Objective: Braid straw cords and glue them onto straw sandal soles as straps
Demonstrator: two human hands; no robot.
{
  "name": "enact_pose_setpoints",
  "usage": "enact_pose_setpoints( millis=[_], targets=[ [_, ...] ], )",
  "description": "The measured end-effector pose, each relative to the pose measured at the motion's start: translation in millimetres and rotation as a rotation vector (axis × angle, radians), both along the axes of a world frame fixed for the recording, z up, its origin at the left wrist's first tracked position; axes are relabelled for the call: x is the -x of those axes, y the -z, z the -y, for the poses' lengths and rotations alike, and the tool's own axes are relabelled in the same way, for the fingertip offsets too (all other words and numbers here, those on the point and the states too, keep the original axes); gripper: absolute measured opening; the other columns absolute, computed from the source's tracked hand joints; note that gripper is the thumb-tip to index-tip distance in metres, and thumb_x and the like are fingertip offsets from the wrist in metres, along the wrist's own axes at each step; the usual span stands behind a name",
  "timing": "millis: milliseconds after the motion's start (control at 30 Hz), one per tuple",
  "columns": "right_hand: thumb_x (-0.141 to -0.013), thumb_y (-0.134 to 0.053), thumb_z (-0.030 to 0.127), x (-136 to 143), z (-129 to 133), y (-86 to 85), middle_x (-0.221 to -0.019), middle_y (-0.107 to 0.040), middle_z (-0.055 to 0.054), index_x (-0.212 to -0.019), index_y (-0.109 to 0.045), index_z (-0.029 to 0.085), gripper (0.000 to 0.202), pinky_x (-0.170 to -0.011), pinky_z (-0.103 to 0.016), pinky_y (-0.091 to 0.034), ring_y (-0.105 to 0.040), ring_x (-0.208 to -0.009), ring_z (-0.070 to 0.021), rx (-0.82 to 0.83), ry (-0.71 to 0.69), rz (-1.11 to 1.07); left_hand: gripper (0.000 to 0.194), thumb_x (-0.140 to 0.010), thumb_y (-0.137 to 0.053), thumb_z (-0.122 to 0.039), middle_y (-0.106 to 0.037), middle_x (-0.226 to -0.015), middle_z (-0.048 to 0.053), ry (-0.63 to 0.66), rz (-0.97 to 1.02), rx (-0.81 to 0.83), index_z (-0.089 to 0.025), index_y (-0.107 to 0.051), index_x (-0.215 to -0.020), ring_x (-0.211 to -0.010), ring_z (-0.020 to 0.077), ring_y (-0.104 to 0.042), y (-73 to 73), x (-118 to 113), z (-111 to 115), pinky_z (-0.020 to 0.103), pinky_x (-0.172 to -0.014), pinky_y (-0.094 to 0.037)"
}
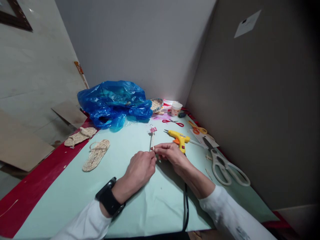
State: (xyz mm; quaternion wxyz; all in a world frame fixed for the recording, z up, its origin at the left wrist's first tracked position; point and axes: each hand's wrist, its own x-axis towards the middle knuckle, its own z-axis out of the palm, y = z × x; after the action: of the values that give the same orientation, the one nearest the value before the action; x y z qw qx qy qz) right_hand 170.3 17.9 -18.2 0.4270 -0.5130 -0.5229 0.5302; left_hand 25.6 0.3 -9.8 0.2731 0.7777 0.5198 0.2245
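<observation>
A thin pale cord (153, 141) runs from a pink binder clip (153, 129) down to my fingers. My left hand (142, 167), with a black watch on its wrist, is closed on the cord's lower part. Just beside it, my right hand (172, 154) pinches the same cord a little higher, thumb and fingertips together. The cord's lower end is mostly hidden by my fingers. Right of the clip lies a yellow glue gun (180, 137), close to my right hand.
Two woven sandals (96, 155) lie at the left. A blue plastic bag (116, 101), a woven basket (157, 105) and a paper cup (176, 108) stand at the back. Red scissors (173, 122), orange scissors (197, 127) and large white-handled scissors (226, 166) are on the right.
</observation>
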Motion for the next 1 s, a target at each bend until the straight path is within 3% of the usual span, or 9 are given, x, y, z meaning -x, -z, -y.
enact_pose_setpoints(
  millis=[133,300,433,500,733,1000],
  targets=[
    [-0.067,-0.069,0.033,-1.0,-0.5,2.7,-0.059,-0.061,0.0,-0.073,-0.074,0.014,0.021,-0.048,-0.023,-0.026,-0.036,-0.05,-0.0082,0.003,0.007,-0.03,0.03,-0.078,-0.057,-0.029,-0.055,-0.049,0.001,0.034,0.117,0.133,-0.018,-0.057,-0.05,-0.051,0.0155,-0.046,-7.1,15.5,-12.7,0.028,-0.055,-0.027],
    [-0.067,-0.069,0.038,-0.2,1.1,1.4,-0.062,-0.062,-0.002,-0.073,-0.073,0.012,0.026,-0.048,-0.023,-0.025,-0.035,-0.052,-0.0087,-0.006,-0.025,-0.006,0.022,-0.082,-0.05,-0.032,-0.053,-0.054,-0.002,-0.037,0.355,0.311,-0.015,-0.064,-0.082,-0.045,0.0118,-0.043,-10.1,25.2,-30.2,0.025,-0.046,-0.03],
    [-0.071,-0.062,0.036,-1.4,1.2,0.1,-0.06,-0.06,-0.001,-0.075,-0.07,0.012,0.026,-0.05,-0.023,-0.028,-0.039,-0.052,-0.0096,-0.051,-0.057,0.084,0.02,-0.079,-0.054,-0.031,-0.051,-0.053,-0.002,0.061,0.487,0.515,-0.014,-0.059,-0.071,-0.04,0.0071,-0.039,-2.3,16.7,-30.4,0.022,-0.042,-0.031],
    [-0.073,-0.059,0.033,-2.4,0.4,0.6,-0.06,-0.06,-0.001,-0.077,-0.07,0.013,0.024,-0.051,-0.023,-0.031,-0.042,-0.052,-0.0105,-0.086,-0.071,0.158,0.018,-0.078,-0.055,-0.031,-0.045,-0.051,-0.005,0.051,0.533,0.549,-0.015,-0.055,-0.068,-0.039,0.0053,-0.034,0.8,14.1,-29.4,0.02,-0.04,-0.027],
    [-0.079,-0.054,0.02,-2.3,7.7,-6.1,-0.063,-0.067,-0.001,-0.074,-0.072,0.017,0.019,-0.058,-0.025,-0.035,-0.053,-0.059,-0.014,-0.271,-0.068,0.538,0.015,-0.074,-0.058,-0.026,-0.039,-0.048,-0.008,-0.085,0.57,0.481,-0.016,-0.053,-0.064,-0.037,0.0043,-0.029,3.2,13.5,-28.5,0.021,-0.039,-0.017],
    [-0.085,-0.053,0.019,4.7,18.5,-10.3,-0.068,-0.066,-0.004,-0.082,-0.072,0.019,0.019,-0.059,-0.028,-0.031,-0.055,-0.066,-0.0176,-0.422,-0.01,0.936,0.013,-0.068,-0.061,-0.025,-0.038,-0.047,-0.008,-0.136,0.516,0.364,-0.015,-0.056,-0.061,-0.043,0.0059,-0.029,5.2,9.1,-25.9,0.024,-0.044,-0.017]
  ],
)
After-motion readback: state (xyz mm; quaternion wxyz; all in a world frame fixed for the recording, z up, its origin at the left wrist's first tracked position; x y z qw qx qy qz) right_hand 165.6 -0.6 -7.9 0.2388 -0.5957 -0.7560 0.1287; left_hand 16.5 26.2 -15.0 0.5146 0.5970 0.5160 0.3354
